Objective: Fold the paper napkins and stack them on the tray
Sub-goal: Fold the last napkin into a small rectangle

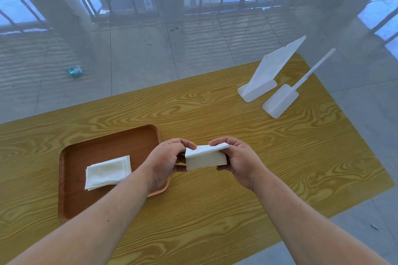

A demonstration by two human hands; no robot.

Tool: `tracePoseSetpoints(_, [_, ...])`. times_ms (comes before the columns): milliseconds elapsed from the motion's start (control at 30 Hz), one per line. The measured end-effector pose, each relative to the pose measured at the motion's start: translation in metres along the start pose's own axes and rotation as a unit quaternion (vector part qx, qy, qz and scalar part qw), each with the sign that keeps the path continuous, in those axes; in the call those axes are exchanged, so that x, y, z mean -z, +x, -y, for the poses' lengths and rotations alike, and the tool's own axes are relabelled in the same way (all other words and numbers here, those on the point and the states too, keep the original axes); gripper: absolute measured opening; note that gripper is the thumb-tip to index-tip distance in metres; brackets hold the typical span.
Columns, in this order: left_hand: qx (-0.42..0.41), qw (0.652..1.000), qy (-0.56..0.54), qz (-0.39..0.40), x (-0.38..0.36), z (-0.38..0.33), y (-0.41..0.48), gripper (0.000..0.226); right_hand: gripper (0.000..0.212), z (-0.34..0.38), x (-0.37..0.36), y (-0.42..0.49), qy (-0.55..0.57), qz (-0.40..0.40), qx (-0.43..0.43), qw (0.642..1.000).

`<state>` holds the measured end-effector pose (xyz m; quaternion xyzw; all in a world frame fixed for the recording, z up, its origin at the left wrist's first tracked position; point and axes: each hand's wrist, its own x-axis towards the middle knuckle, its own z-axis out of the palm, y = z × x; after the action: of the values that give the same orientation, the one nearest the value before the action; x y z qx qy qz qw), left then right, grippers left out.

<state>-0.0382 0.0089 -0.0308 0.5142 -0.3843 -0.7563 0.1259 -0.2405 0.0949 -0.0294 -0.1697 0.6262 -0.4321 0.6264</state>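
Pinched at either end by left hand [167, 161] and right hand [233, 161], fingers curled round it: a half-folded white napkin [205, 157], held above the table [237, 114] just off the tray's [103, 146] right edge. On the tray's middle, a stack of folded napkins [107, 172]. Near the table's far right corner, two white plastic stands [269, 71].

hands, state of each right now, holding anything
Left hand: holds the left end of the white half-folded paper napkin.
Right hand: holds the same napkin's right end.
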Motion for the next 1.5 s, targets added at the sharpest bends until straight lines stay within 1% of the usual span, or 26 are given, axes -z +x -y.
tracePoseSetpoints(67, [0.001, 1.0, -0.027, 0.013, 0.004, 0.001, 0.001, 0.029, 0.027, 0.0, 0.001, 0.001, -0.003, 0.002, -0.006, 1.0])
tracePoseSetpoints(100, [-0.004, 0.999, -0.025, 0.022, 0.006, 0.003, 0.003, 0.029, 0.026, -0.001, 0.0, 0.002, 0.003, 0.002, -0.013, 1.0])
tracePoseSetpoints(133, [-0.011, 1.0, -0.014, 0.024, 0.007, 0.003, 0.002, 0.025, 0.028, -0.001, -0.001, 0.003, 0.012, 0.003, -0.019, 1.0])
tracePoseSetpoints(200, [-0.033, 0.999, 0.012, 0.012, 0.01, 0.006, 0.006, 0.006, 0.029, -0.002, -0.004, 0.004, 0.018, 0.01, -0.017, 1.0])
tracePoseSetpoints(267, [-0.052, 0.998, 0.017, -0.012, 0.013, 0.008, 0.009, 0.02, 0.024, -0.004, -0.008, 0.007, -0.009, 0.009, -0.003, 1.0])
tracePoseSetpoints(333, [-0.073, 0.997, 0.023, -0.03, 0.02, 0.01, 0.01, 0.03, 0.037, -0.007, -0.014, 0.012, -0.036, 0.01, -0.004, 0.999])
tracePoseSetpoints(400, [-0.084, 0.995, 0.037, -0.047, 0.029, 0.011, 0.01, 0.035, 0.037, -0.008, -0.022, 0.017, -0.049, -0.001, -0.013, 0.999])
tracePoseSetpoints(433, [-0.087, 0.992, 0.057, -0.064, 0.035, 0.013, 0.01, 0.033, 0.033, -0.009, -0.027, 0.02, -0.056, -0.007, -0.015, 0.998])
tracePoseSetpoints(533, [-0.089, 0.976, 0.149, -0.135, 0.056, 0.019, 0.009, 0.013, 0.012, -0.011, -0.043, 0.028, -0.081, -0.017, -0.018, 0.996])
tracePoseSetpoints(600, [-0.091, 0.964, 0.193, -0.162, 0.073, 0.022, 0.007, 0.013, 0.003, -0.013, -0.055, 0.033, -0.102, -0.019, -0.023, 0.994])
tracePoseSetpoints(733, [-0.089, 0.944, 0.237, -0.209, 0.106, 0.027, -0.003, 0.015, 0.006, -0.016, -0.087, 0.04, -0.164, -0.007, -0.03, 0.986])
tracePoseSetpoints(867, [-0.074, 0.938, 0.243, -0.238, 0.141, 0.032, -0.017, 0.016, 0.009, -0.024, -0.127, 0.046, -0.216, 0.014, -0.038, 0.976])
tracePoseSetpoints(967, [-0.06, 0.921, 0.279, -0.263, 0.169, 0.036, -0.033, 0.024, 0.02, -0.031, -0.157, 0.051, -0.299, 0.021, -0.023, 0.954])
tracePoseSetpoints(1033, [-0.055, 0.91, 0.296, -0.284, 0.188, 0.042, -0.042, 0.026, 0.022, -0.036, -0.177, 0.053, -0.349, 0.028, -0.005, 0.937])
tracePoseSetpoints(1167, [-0.044, 0.893, 0.322, -0.31, 0.223, 0.057, -0.053, 0.027, 0.026, -0.046, -0.212, 0.055, -0.465, 0.055, 0.058, 0.882])
tracePoseSetpoints(1233, [-0.037, 0.887, 0.333, -0.316, 0.234, 0.064, -0.055, 0.026, 0.026, -0.05, -0.225, 0.056, -0.498, 0.055, 0.075, 0.862])
tracePoseSetpoints(1400, [-0.04, 0.872, 0.364, -0.325, 0.243, 0.073, -0.057, 0.026, 0.024, -0.054, -0.241, 0.06, -0.544, 0.037, 0.079, 0.834])
tracePoseSetpoints(1433, [-0.046, 0.867, 0.377, -0.324, 0.242, 0.074, -0.057, 0.025, 0.024, -0.056, -0.243, 0.06, -0.561, 0.032, 0.086, 0.823])
tracePoseSetpoints(1467, [-0.055, 0.858, 0.395, -0.323, 0.241, 0.074, -0.059, 0.022, 0.023, -0.057, -0.244, 0.059, -0.587, 0.024, 0.101, 0.803])
tracePoseSetpoints(1500, [-0.077, 0.844, 0.42, -0.325, 0.24, 0.074, -0.061, 0.02, 0.022, -0.059, -0.244, 0.058, -0.619, 0.015, 0.134, 0.774])
